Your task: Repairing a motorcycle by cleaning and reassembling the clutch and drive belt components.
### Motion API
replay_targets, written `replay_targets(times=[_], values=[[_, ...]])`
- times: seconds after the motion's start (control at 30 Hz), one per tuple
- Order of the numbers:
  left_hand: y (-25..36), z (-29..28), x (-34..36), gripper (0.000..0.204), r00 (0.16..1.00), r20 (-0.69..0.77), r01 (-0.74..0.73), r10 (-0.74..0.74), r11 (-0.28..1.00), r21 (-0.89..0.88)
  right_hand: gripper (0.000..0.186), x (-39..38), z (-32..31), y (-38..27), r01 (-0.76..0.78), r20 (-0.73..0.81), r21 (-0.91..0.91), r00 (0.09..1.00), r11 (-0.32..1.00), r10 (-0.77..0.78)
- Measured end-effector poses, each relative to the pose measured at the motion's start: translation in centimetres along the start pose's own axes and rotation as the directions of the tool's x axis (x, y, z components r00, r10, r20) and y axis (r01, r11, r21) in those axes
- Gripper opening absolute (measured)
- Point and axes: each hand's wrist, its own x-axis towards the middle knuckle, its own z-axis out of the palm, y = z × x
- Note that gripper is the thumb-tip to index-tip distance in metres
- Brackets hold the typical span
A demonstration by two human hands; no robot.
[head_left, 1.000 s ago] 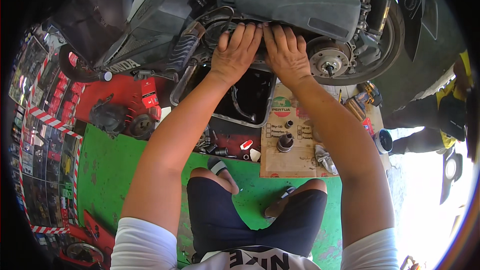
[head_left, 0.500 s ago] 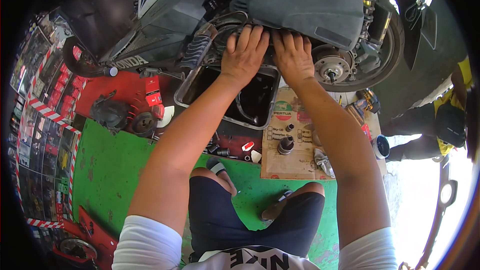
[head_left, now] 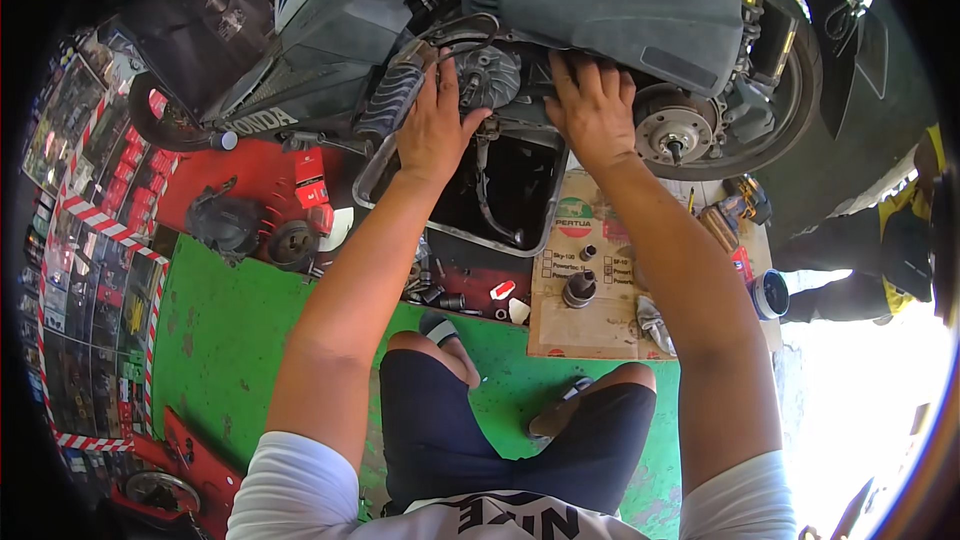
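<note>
On the scooter's (head_left: 340, 70) side, a finned metal pulley disc (head_left: 490, 77) shows in the opened engine casing. Beside its left edge is my left hand (head_left: 435, 135), fingers stretched up and thumb apart, with no object visible in it. My right hand (head_left: 592, 118) rests against the casing right of the disc, under the grey plastic cover (head_left: 610, 10). Its fingers are bent and slightly apart; what lies under the fingertips is hidden. Below both hands is a metal tray (head_left: 543, 230) with dark contents. A curved metal lever (head_left: 484, 195) extends down over it.
At right are the rear wheel hub (head_left: 678, 132) and a power drill (head_left: 745, 200). Sockets (head_left: 579, 289) and a rag (head_left: 655, 325) lie on cardboard (head_left: 560, 335). A black cover part (head_left: 225, 222) and a round metal part (head_left: 292, 245) sit on the red platform (head_left: 190, 185). Another person (head_left: 890, 250) is at far right.
My left hand has moved left and down, off the front of the casing, uncovering the finned disc. My right hand remains near the same part of the casing.
</note>
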Motion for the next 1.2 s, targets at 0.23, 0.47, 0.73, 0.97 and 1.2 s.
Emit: replay_targets(times=[0.23, 0.47, 0.73, 0.97, 1.2], values=[[-0.3, 0.5, -0.5, 0.095, 0.999, 0.009, 0.052, -0.051, 0.997, -0.061, 0.071, 0.2, -0.2, -0.8, -0.008, 0.007, -0.023, 1.000, 1.000, 0.009], [0.6, 0.2, -0.4, 0.094, 0.997, -0.062, 0.043, -0.043, 0.999, -0.003, 0.074, -0.5, -0.1, -0.3, -0.007, 0.005, -0.016, 1.000, 1.000, 0.007], [1.7, -2.1, 1.4, 0.087, 0.975, 0.147, 0.144, -0.165, 0.979, 0.145, 0.068, 1.8, -2.8, -0.7, -0.046, 0.259, 0.056, 0.965, 0.997, 0.030], [-2.2, -6.4, -4.1, 0.055, 0.993, 0.034, -0.109, 0.117, 0.976, -0.188, 0.054, -2.9, -4.2, -0.5, 0.061, -0.176, 0.238, 0.984, 0.969, -0.019], [-13.0, -14.0, -16.8, 0.024, 0.920, 0.245, 0.359, -0.305, 0.908, -0.216, 0.024, -17.0, -18.1, 1.2, -0.496, 0.534, 0.396, 0.809, 0.773, 0.246]])
